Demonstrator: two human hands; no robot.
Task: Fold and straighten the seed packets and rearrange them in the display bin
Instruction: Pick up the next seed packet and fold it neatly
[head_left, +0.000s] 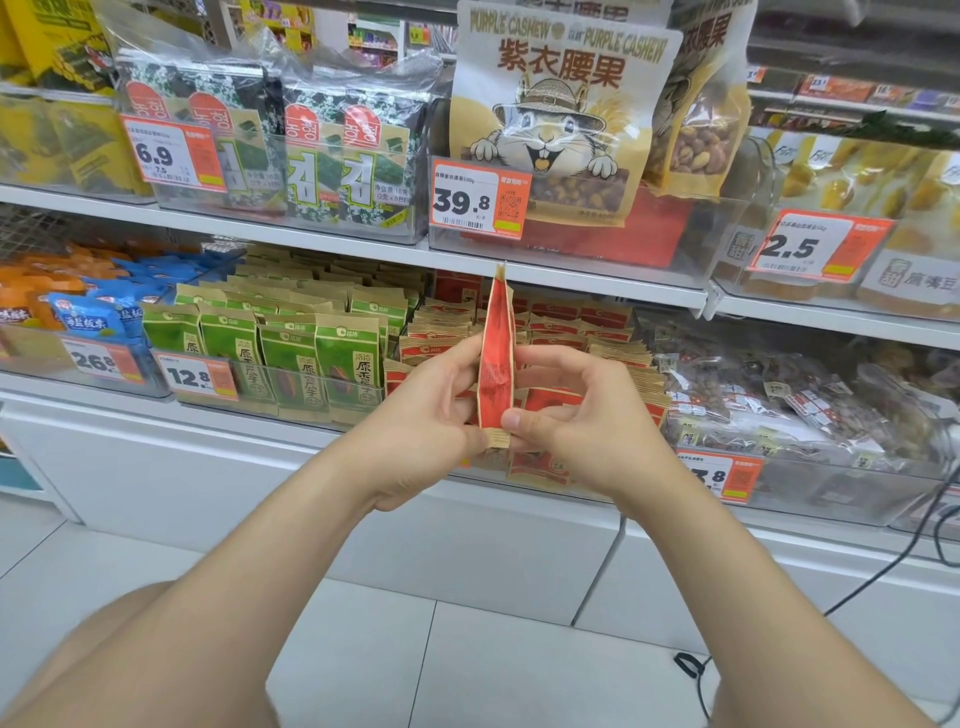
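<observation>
Shop shelves crowded with snacks stand behind, while the left hand (431, 410) and right hand (566, 418) hold a red seed packet (497, 353) upright and edge-on before its display bin (535, 480), fingers (511, 420) clamped on its sides, apparently mid-straightening; next it needs slotting back neatly.

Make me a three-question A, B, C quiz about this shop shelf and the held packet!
1. Where do the green paper seed packets stand from the shelved red paper packets? A left B right C above
2. What colour is the thin paper packet being held? A blue B red C purple
3. How is it held? A flat on palm B upright between left hand and right hand C dangling
Answers: A, green rows sit leftward; B, its face is red; B, both hands pinch it upright.
</observation>
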